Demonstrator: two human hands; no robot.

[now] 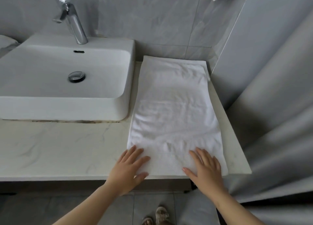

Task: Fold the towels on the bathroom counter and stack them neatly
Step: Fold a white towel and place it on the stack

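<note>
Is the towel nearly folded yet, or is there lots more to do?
Just begun. Done: the white towel lies flat along the counter beside the sink. In hand: the left hand and right hand rest flat on its near end. Left: the rest of the folding and the stacking; no stack shows.

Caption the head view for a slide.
Both hands, left and right, press flat on the near end of a white towel beside the sink.

bare forearms (237,206), no sleeves, sandals (161,214)
</note>
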